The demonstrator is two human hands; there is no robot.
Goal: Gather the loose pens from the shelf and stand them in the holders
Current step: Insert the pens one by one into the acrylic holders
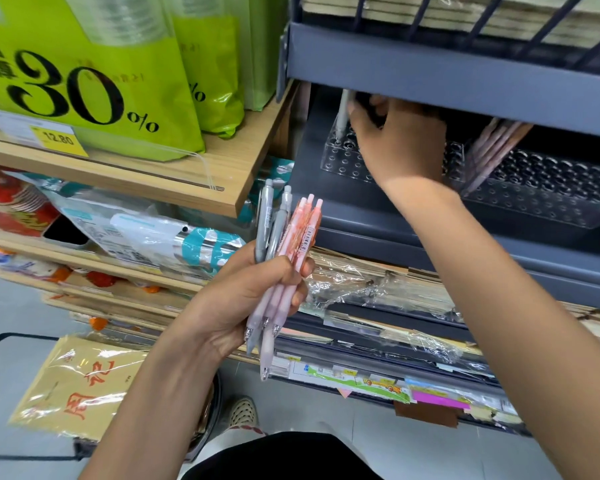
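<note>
Five or so pens (284, 244), 2 grey + 3 pink, are held as a bunch at approx 7 o'clock of the grey shelf (361, 216) and off it, tips down. The left hand (250, 299) is clenched round their middles. The right hand (399, 143) is inside the shelf at 12 o'clock, under the lip above (430, 81), fingers curled. Thumb & forefinger look to pinch a white pen (342, 116), but it's a bit blurred, so that's my read only. That pen stands upright, tip in a hole at the far-left corner of the left holder (340, 161).

Step in hand, I'd judge: seating that pen. To do it well:
- Hold it vertical & feel the tip drop right into the hole before letting go.
- Mind the low lip, as there's little headroom. Enter at a slight tilt, then straighten.
- Fill the far rows first so the wrist doesn't knock pens already stood.
- Fan the bunch so the next pen pulls free easily.

Holders:
- Left holder: clear, w/ rows of holes. Only the white pen shows in it; part is hidden by the wrist.
- Right holder (548, 195): at 3 o'clock of the left one, same type. A few pink pens (496, 147) lean at its left end; no other pen shows in the holes in view.
</note>
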